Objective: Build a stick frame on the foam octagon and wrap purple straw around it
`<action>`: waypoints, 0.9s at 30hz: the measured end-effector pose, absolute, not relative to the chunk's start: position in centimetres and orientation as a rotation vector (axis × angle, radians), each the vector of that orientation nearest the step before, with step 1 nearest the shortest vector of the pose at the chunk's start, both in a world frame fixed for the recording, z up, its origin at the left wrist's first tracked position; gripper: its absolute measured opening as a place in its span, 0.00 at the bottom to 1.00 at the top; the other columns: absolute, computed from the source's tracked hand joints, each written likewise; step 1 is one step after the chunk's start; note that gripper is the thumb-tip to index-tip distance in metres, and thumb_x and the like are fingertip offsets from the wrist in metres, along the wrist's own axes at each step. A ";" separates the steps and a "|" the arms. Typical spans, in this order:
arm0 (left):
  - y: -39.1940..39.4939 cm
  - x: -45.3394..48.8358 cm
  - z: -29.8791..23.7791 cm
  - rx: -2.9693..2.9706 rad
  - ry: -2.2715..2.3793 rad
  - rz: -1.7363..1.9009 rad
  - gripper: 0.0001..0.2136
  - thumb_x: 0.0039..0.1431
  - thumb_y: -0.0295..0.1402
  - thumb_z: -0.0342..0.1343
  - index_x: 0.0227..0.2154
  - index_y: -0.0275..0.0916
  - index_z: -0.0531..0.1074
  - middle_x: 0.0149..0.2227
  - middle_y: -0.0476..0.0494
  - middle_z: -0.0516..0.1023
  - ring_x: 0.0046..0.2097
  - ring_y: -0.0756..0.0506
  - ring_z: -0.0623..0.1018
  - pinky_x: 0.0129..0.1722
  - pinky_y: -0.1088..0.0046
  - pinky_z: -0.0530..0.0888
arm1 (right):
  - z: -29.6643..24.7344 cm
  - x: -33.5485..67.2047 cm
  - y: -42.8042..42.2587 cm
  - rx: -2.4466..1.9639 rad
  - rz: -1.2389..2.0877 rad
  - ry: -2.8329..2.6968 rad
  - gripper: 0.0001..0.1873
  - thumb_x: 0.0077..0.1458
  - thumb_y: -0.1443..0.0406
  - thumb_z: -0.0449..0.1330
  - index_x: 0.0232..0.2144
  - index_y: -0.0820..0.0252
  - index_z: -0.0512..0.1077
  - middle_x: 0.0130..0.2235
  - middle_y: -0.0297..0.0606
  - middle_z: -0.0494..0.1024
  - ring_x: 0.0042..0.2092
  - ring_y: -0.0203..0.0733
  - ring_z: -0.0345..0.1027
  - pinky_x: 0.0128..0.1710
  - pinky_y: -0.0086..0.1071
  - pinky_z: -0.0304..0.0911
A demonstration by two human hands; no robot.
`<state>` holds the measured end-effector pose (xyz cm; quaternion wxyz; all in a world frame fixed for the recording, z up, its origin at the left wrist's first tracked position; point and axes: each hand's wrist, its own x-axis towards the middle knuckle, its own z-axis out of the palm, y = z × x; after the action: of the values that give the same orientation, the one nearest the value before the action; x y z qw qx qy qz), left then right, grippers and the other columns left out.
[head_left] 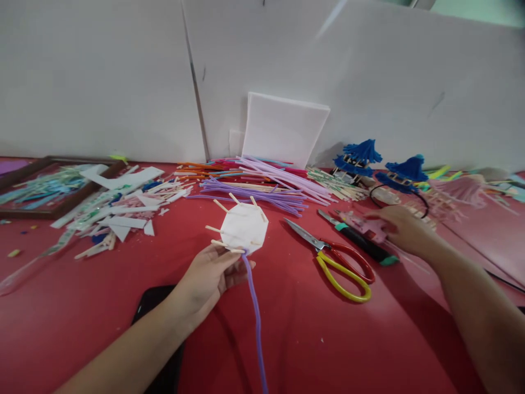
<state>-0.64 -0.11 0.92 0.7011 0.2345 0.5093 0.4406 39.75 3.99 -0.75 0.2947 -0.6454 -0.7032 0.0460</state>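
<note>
My left hand (209, 276) pinches the lower edge of a white paper octagon (241, 227), which has short wooden sticks jutting out around its rim. From that edge a purple pipe cleaner (256, 314) hangs down toward me. Over on the right, my right hand (404, 227) is closed around a pink tool that looks like a hot glue gun (371, 229); part of it is hidden by the fingers. Just left of it lie a black-and-green handled cutter (365, 243) and scissors (344, 268) with one red and one yellow handle.
Purple pipe cleaners (254, 192) and wooden sticks are piled behind the octagon. A stack of white sheets (285, 128) leans on the wall. Paper scraps (127, 221) and a brown frame (49, 210) lie left. Blue-roofed models (404, 172) stand back right. A dark phone (153, 298) lies under my left forearm.
</note>
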 end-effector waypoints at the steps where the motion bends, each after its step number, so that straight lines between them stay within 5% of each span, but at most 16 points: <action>1: -0.1 -0.6 0.9 0.522 1.138 0.984 0.06 0.53 0.18 0.54 0.25 0.33 0.70 0.21 0.47 0.77 0.23 0.51 0.77 0.22 0.77 0.76 | -0.3 39.5 3.9 -1.713 0.095 -1.783 0.13 0.40 0.76 0.56 0.27 0.63 0.78 0.29 0.39 0.78 0.38 0.45 0.70 0.42 0.41 0.57; 4: 0.1 -0.7 0.7 0.518 1.161 0.993 0.08 0.54 0.18 0.53 0.24 0.33 0.70 0.20 0.49 0.75 0.21 0.53 0.75 0.20 0.79 0.74 | 1.1 38.2 3.5 -1.684 -0.012 -1.420 0.06 0.38 0.70 0.61 0.25 0.62 0.74 0.28 0.40 0.74 0.40 0.51 0.66 0.42 0.45 0.56; 7: 0.1 -0.7 0.7 0.519 1.175 0.984 0.08 0.54 0.18 0.53 0.23 0.33 0.71 0.19 0.49 0.74 0.20 0.53 0.74 0.20 0.80 0.74 | 2.4 35.6 2.7 -1.597 0.093 -1.160 0.06 0.43 0.63 0.59 0.21 0.59 0.66 0.21 0.34 0.66 0.29 0.45 0.64 0.30 0.39 0.59; 12: 0.0 -0.6 0.9 0.501 1.145 1.037 0.08 0.53 0.17 0.53 0.22 0.32 0.72 0.19 0.49 0.75 0.20 0.53 0.74 0.20 0.80 0.74 | 3.4 28.7 1.0 -1.390 0.683 -1.144 0.11 0.39 0.58 0.57 0.17 0.57 0.60 0.21 0.33 0.65 0.22 0.38 0.62 0.22 0.35 0.60; 18: 0.2 -0.7 0.8 0.483 1.120 1.069 0.10 0.53 0.16 0.52 0.21 0.30 0.73 0.20 0.46 0.76 0.21 0.53 0.75 0.22 0.79 0.75 | 2.2 23.2 -1.3 -0.851 1.540 -1.077 0.10 0.37 0.67 0.61 0.18 0.59 0.60 0.22 0.30 0.62 0.24 0.33 0.58 0.25 0.30 0.56; 24: 0.0 -0.7 0.8 0.454 1.081 1.121 0.09 0.52 0.15 0.53 0.21 0.30 0.73 0.22 0.45 0.78 0.24 0.52 0.76 0.24 0.79 0.76 | 0.7 23.0 -1.7 -0.779 1.580 -1.121 0.05 0.39 0.72 0.54 0.22 0.59 0.62 0.23 0.29 0.61 0.23 0.31 0.55 0.24 0.29 0.54; 27: -0.1 -0.6 0.8 0.468 1.030 1.117 0.06 0.50 0.16 0.56 0.23 0.30 0.74 0.23 0.46 0.78 0.25 0.53 0.77 0.25 0.81 0.76 | 0.6 24.3 -1.6 -0.934 1.308 -1.350 0.04 0.42 0.71 0.51 0.21 0.58 0.61 0.22 0.31 0.61 0.22 0.34 0.55 0.22 0.30 0.53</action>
<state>-0.63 -0.08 0.76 0.7004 0.2101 0.4623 0.5016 24.32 -1.60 0.60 0.4981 -0.3859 -0.5576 0.5404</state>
